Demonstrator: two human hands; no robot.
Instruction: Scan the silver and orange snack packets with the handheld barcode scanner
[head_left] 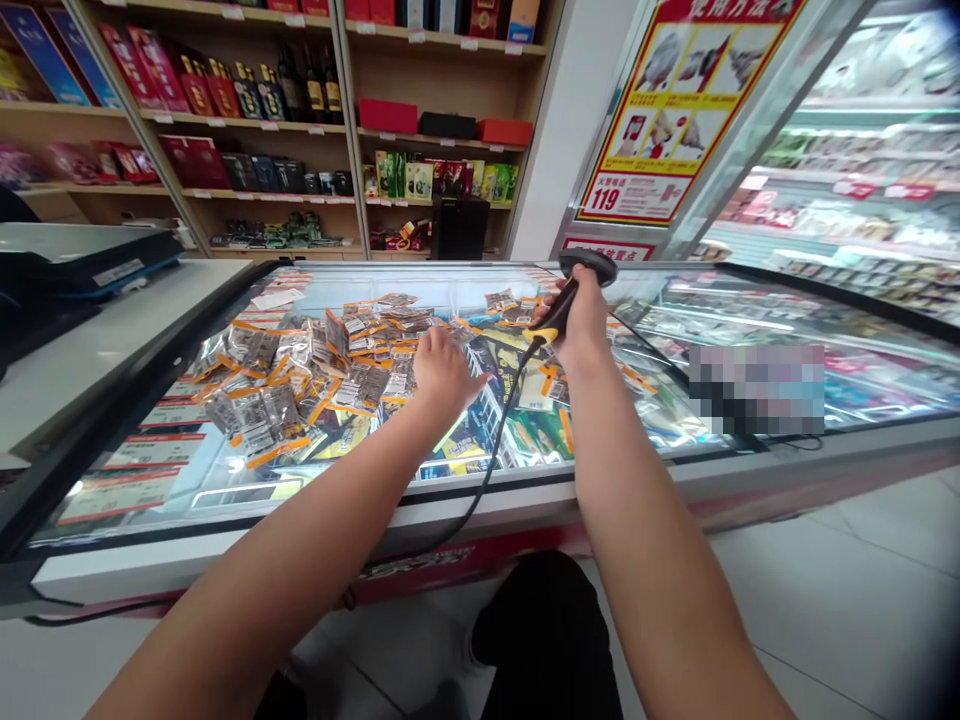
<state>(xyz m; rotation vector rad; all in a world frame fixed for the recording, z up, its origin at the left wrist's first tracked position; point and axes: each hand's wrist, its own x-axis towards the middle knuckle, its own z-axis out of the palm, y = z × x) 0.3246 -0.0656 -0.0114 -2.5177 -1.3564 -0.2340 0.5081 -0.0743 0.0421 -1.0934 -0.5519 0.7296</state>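
My right hand [586, 318] is wrapped round the handle of a black and yellow barcode scanner [559, 312], its head up at the far side of a glass-topped chest freezer [465, 490]. A black cable hangs from the handle toward me. Over the glass, my left hand [442, 372] rests at the small clear packets with orange edges [360, 385]. Its fingers bend down away from me, fingertips hidden, and its thumb sticks out to the right. More packets lie heaped to the left [259, 415], and a few lie near the scanner [502, 300].
Shelves with boxes and bottles [300, 85] stand behind the freezer. At left is a counter [112, 330] with a dark-edged device [90, 265]. A red and yellow poster [675, 110] hangs behind, and a stocked display case [847, 170] stands at right.
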